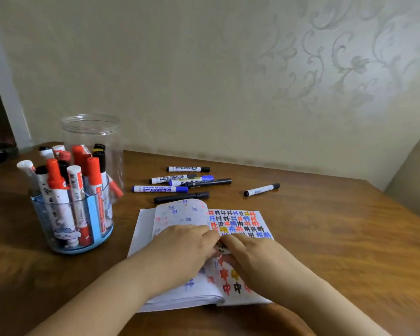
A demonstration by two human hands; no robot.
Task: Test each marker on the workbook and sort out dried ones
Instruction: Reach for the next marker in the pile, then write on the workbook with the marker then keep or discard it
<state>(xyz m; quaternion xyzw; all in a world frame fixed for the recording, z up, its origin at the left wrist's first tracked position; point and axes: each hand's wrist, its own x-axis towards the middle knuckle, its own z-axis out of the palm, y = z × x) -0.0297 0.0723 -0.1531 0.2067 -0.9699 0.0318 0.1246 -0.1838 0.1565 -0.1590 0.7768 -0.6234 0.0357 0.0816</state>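
The open workbook lies on the wooden table in front of me, its right page covered with red, blue, black and yellow marks. My left hand and my right hand meet over the middle of the book. Between their fingertips they pinch a marker, of which only a short white and dark piece shows. Several loose markers, blue and black capped, lie on the table just behind the book. One more black-capped marker lies apart to the right.
A blue-based clear pen holder full of red and black capped markers stands at the left. A clear plastic jar stands right behind it. The wall runs along the table's far edge.
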